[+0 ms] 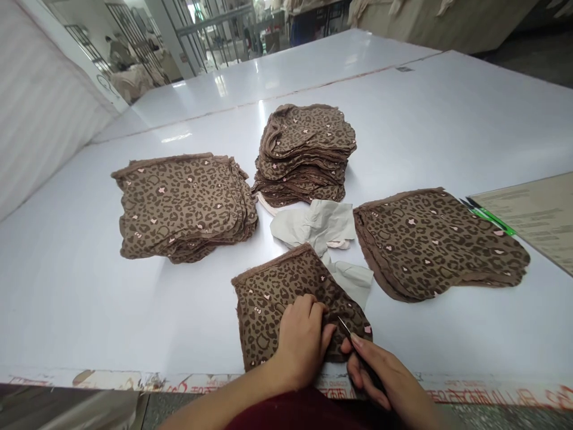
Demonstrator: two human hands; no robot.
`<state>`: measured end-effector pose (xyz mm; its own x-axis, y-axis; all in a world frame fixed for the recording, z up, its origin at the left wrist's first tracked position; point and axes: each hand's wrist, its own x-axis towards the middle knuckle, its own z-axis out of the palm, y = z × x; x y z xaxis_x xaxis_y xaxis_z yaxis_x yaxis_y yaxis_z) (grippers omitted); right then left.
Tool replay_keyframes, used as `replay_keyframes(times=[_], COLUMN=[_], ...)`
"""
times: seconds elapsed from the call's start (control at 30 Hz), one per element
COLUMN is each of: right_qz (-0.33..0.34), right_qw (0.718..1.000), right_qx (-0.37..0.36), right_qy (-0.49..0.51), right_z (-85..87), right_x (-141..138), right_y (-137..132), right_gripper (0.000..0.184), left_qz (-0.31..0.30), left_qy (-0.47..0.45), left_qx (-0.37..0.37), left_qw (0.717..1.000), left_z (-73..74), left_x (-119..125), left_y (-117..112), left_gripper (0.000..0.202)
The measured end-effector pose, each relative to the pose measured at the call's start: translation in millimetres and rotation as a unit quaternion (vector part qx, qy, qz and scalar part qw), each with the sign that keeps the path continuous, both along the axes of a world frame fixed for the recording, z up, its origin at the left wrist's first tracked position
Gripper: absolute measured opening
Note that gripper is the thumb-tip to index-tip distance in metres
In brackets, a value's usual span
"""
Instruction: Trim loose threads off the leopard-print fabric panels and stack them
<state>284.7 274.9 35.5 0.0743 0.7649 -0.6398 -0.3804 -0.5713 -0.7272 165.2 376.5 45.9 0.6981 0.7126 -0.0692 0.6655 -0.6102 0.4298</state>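
Close to the table's front edge lies a brown leopard-print fabric piece (286, 283) with small pink motifs. My left hand (302, 337) rests on it, fingers bent and gathering a fold of the cloth. My right hand (380, 370) is closed around a slim dark tool (344, 326) with a sharp metal point. The tip meets the cloth just right of my left fingers; most of the handle is hidden in my palm, so its exact kind does not show. Pale grey pattern sheets (333, 221) lie partly under the far side of this piece.
Stacks of the same cloth sit at the left (183, 203) and the back centre (308, 149). A thinner pile (439, 245) lies on the right, beside green pens (492, 218) and a printed board (532, 209). White rolled material (45, 101) borders the table's left side.
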Motion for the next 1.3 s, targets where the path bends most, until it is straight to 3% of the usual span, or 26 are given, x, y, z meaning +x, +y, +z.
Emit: replay_keyframes(times=[0.1,0.33,0.53,0.67,0.93,1.17,1.3], right_qz=[0.006,0.045,0.024,0.015,0.007,0.012,0.032], right_qw=[1.000,0.999,1.000,1.000,0.999,0.998,0.997], right_qx=[0.001,0.017,0.007,-0.004,-0.035,-0.055,-0.066], right_qy=[0.007,0.001,0.012,0.011,0.026,0.008,0.005], right_z=[0.4,5.4,6.3,7.4,5.5,13.9,11.6], right_x=[0,0,-2,-4,-4,-2,-2], right_y=[-2,-2,3,6,7,9,12], right_gripper=[0.051,0.053,0.052,0.052,0.056,0.051,0.058], left_qz=[0.008,0.058,0.072,0.041,-0.040,-0.021,-0.037], left_qy=[0.002,-0.114,-0.166,-0.172,-0.147,-0.171,-0.175], left_qx=[-0.019,-0.135,-0.155,-0.121,0.050,0.022,0.059], left_qw=[1.000,0.983,0.971,0.977,0.987,0.985,0.982], left_z=[1.4,8.7,8.0,3.5,-10.7,-10.5,-12.2], left_x=[2,0,-2,-3,-7,-8,-8], left_y=[2,7,4,3,-2,-2,-2], left_gripper=[0.003,0.005,0.008,0.008,0.014,0.012,0.019])
